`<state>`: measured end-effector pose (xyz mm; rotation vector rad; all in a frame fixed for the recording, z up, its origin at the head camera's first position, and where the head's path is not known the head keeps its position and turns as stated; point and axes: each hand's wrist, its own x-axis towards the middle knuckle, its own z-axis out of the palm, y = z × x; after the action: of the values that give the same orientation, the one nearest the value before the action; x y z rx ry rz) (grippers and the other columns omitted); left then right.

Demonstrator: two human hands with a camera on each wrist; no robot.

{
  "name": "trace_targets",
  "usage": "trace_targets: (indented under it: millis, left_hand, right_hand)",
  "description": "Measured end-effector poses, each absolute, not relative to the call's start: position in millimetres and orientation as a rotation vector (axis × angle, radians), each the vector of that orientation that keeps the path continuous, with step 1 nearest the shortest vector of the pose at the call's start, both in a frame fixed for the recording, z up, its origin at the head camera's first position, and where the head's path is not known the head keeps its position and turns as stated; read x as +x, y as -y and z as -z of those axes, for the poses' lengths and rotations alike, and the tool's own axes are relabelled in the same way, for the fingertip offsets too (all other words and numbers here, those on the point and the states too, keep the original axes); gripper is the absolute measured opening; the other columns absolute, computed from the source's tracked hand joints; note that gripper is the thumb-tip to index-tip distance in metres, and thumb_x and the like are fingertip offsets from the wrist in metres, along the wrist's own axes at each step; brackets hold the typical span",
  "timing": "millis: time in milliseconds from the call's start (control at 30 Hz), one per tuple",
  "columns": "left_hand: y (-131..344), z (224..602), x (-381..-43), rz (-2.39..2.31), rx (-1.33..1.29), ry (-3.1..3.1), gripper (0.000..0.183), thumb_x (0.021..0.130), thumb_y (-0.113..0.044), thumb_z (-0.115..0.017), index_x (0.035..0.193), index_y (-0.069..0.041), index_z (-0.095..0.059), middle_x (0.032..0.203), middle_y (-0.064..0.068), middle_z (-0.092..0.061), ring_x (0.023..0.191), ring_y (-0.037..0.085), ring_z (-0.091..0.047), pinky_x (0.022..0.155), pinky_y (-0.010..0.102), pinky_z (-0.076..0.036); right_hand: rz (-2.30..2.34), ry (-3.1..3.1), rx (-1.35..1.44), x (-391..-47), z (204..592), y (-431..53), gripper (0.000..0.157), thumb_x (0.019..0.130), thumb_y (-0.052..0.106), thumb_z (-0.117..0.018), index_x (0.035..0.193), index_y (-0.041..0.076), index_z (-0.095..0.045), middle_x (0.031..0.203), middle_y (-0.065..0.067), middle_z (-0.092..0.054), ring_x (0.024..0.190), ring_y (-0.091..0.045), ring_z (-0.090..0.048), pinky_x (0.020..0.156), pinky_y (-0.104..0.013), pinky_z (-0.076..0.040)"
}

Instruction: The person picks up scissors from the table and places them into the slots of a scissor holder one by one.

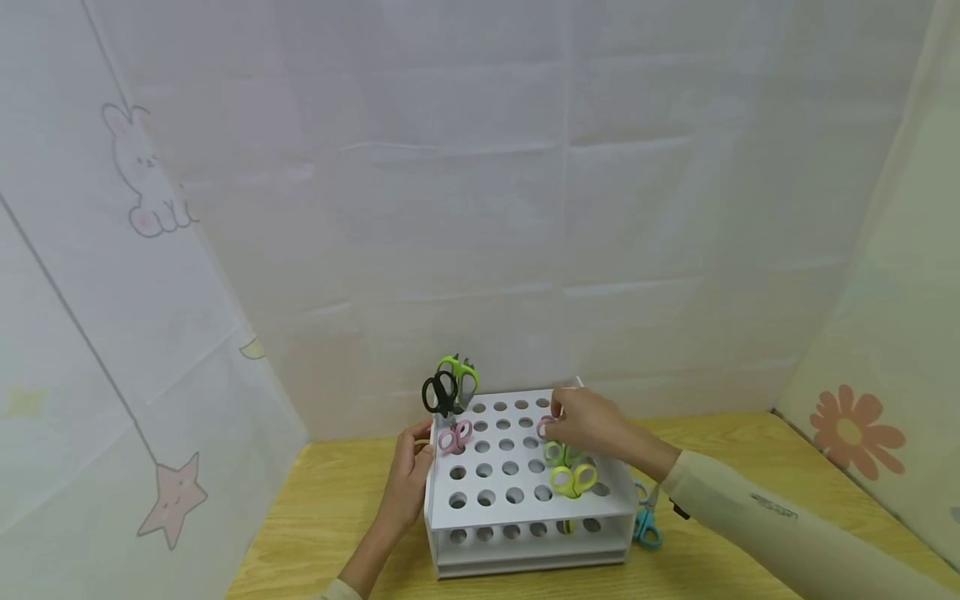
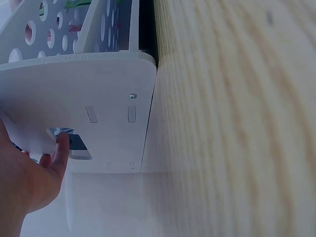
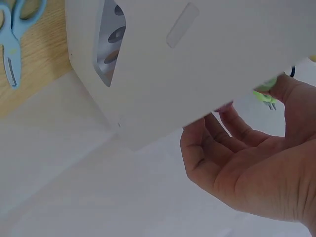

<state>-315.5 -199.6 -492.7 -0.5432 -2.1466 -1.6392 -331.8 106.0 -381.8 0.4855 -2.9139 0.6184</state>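
Pink-handled scissors [image 1: 542, 422] sat at about one o'clock from the middle of the white rack [image 1: 525, 514], level with its top plate; their blades were hidden, so their long axis could not be told. At the far left, the left hand [image 1: 411, 463] gripped the rack's smooth side panel, its thumb at the cut-out. Next came black scissors [image 1: 443, 407] at ten o'clock and lime-green scissors [image 1: 458, 367] near eleven, then a second pink pair [image 1: 457, 436] between nine and ten. Rows of round holes crossed the matt plate. Farther right, the right hand [image 1: 588, 421], clearly the nearer, had its grip closed in a pinch on the pink loops, which lay at nine o'clock from its knuckles. Rounded, plastic-looking handles of green scissors [image 1: 563, 454] and yellow scissors [image 1: 573, 482] stood at three and four o'clock. Beyond the rack's right side, also around four, blue scissors [image 1: 646, 521] lay on the yellowish, wood-grained counter [image 1: 345, 492].
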Motion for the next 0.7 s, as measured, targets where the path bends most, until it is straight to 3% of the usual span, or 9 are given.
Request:
trace_targets:
  millis: [300,567,700]
  left_hand:
    - [201.0,494.2,-315.5,1.652,-0.553,2.125,0.043,0.107,-0.01,-0.043,0.149,-0.002,-0.043,0.138,0.017,-0.048,0.117,0.033,-0.054,0.094,0.036,-0.049]
    - [200.8,494.7,-316.0,1.645,-0.548,2.142,0.041,0.108,-0.011,-0.042,0.148,-0.004,-0.044,0.138,0.016,-0.047,0.118,0.033,-0.054,0.095,0.037,-0.048]
    - [200.2,493.6,-315.7,1.669,-0.546,2.138,0.041,0.108,-0.013,-0.042,0.148,-0.005,-0.044,0.137,0.016,-0.047,0.117,0.033,-0.054,0.094,0.037,-0.049]
  right_hand:
    - [-0.683,2.844,0.574,-323.1,374.8,-128.2,0.023,0.088,0.02,-0.074,0.105,0.006,-0.069,0.092,-0.002,-0.065,0.085,-0.022,-0.061,0.075,-0.041,-0.052]
    - [-0.8,2.615,0.802,-310.2,387.6,-157.8,0.02,0.094,0.011,-0.07,0.113,0.005,-0.068,0.11,-0.009,-0.068,0.103,-0.032,-0.063,0.088,-0.05,-0.052]
    - [-0.86,2.525,0.838,-304.5,395.6,-170.3,0.022,0.096,0.01,-0.069,0.118,0.007,-0.067,0.116,-0.007,-0.067,0.108,-0.03,-0.063,0.089,-0.05,-0.052]
